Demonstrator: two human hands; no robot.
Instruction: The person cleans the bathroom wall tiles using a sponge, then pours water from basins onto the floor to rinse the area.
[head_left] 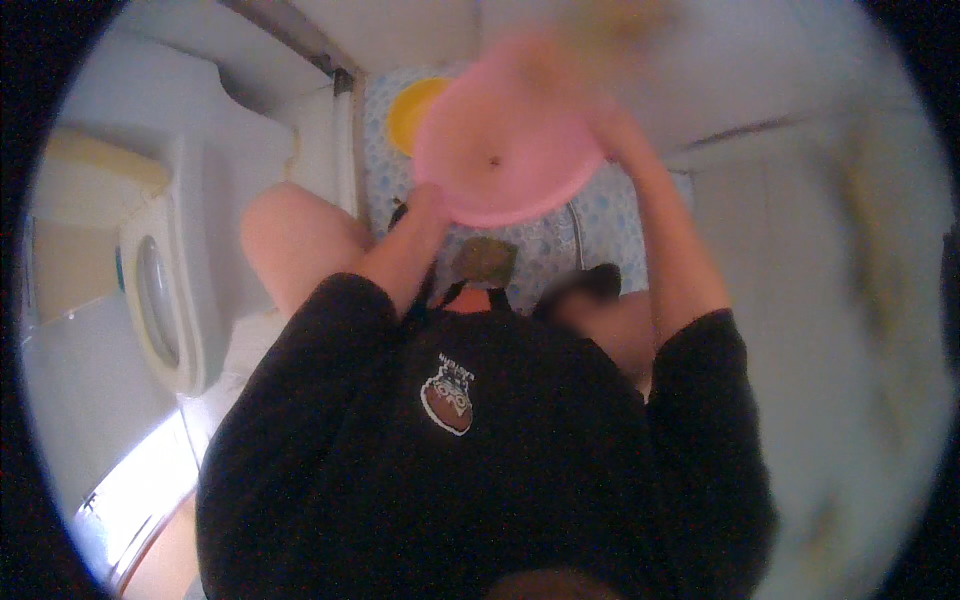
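Observation:
A round pink plastic basin (510,150) is held up in front of me, tilted so that its inner side shows, with a small dark spot near its middle. My left hand (430,203) is closed on its near left rim. At the right rim, my right hand (610,132) grips the same basin; its fingers are partly hidden. Behind the basin's left side, a yellow basin (408,112) shows in part, down on the floor. What lies under the pink basin is hidden.
The floor (610,215) has a blue and white pebble pattern. A white fixture with an oval, window-like part (160,300) stands at the left. Pale wall panels (790,300) rise on the right. Between my legs is a small brownish square thing (487,260).

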